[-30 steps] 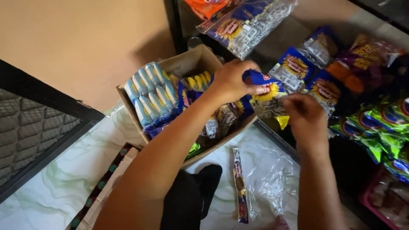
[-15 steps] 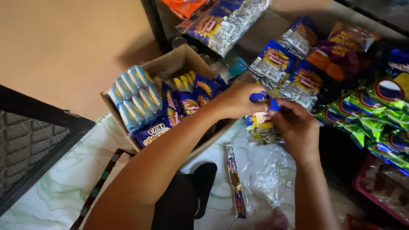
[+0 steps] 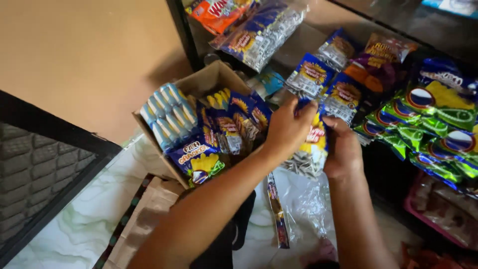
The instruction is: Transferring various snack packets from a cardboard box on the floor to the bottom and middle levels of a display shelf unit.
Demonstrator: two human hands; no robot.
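Both hands meet at frame centre on one snack packet (image 3: 313,147), blue and yellow on top, clear below with small pieces showing. Left hand (image 3: 288,130) pinches its top edge, fingers pressed together over the blue strip. Right hand (image 3: 342,152) closes round the right side, thumb across the front. Cardboard box (image 3: 196,87) of packets sits at 9 o'clock from the hands; shelf (image 3: 318,35) of hanging packets at 12 to 3 o'clock; clear plastic bag (image 3: 303,209) on the floor at 6 o'clock. Judgement: best gripped by the sealed edge, not the filled part, so the contents don't crush.
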